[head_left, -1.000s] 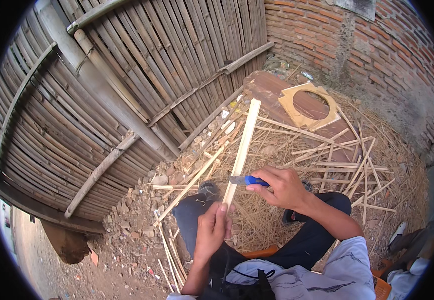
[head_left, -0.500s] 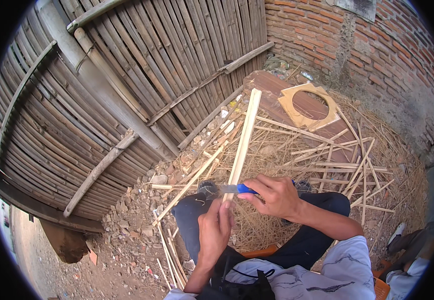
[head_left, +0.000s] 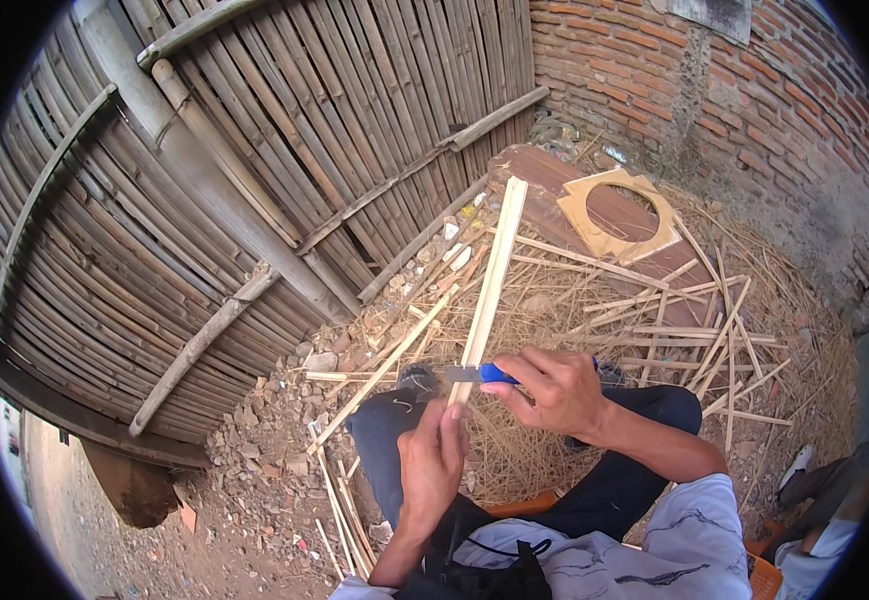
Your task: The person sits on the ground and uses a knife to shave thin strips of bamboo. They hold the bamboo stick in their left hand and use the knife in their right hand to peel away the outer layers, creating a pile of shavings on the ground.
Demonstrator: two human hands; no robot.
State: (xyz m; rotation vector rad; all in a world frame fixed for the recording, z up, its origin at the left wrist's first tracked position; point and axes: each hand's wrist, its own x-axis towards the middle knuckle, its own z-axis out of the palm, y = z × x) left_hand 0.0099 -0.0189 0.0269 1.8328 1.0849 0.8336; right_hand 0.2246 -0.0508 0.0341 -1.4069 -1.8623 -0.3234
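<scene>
Apparently unfinished, a wooden strip (head_left: pixel 494 275) is pinched by the left hand (head_left: pixel 432 458), crossed by a knife (head_left: pixel 495 373) clamped in the right hand (head_left: pixel 550 392), split sticks (head_left: pixel 674 329) lying to the strip's right.

1. A wall of weathered bamboo slats (head_left: pixel 384 130) fills the left, crossed by a thick, slanting pole (head_left: pixel 216 195).
2. Along its lower left edge runs a dark beam (head_left: pixel 94 428).
3. A red brick wall (head_left: pixel 624 60) meets it at the back, greyer toward its foot.
4. Stony rubble (head_left: pixel 264 430) and straw-like litter (head_left: pixel 819 360) cover the ground.
5. Daylight falls evenly.
</scene>
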